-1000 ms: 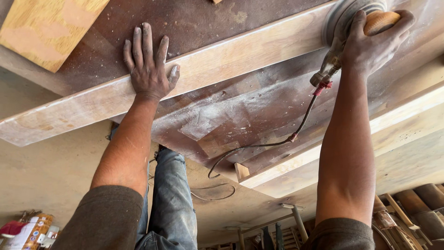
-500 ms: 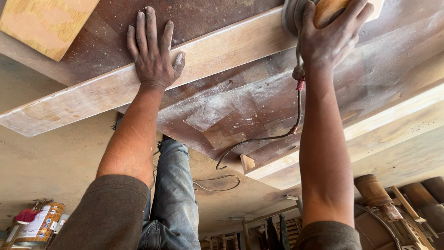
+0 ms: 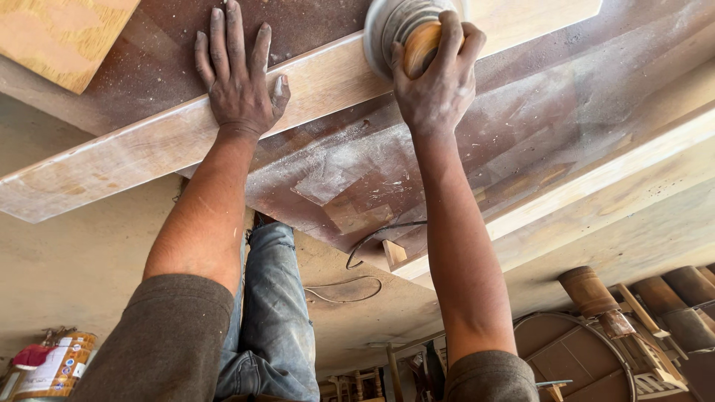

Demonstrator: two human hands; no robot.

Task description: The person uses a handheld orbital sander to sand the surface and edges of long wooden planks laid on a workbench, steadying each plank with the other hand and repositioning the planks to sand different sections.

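On the pale wooden plank our left hand lies flat with fingers spread, while our right hand just beside it grips the round sander.

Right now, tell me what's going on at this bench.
A person is sanding woodwork. The right hand grips a round power sander pressed onto a pale wooden plank. The left hand lies flat, fingers spread, on the same plank, holding it down. The plank lies across a dusty dark brown board. A thin cord hangs below the board's edge, near the person's jeans-clad leg.
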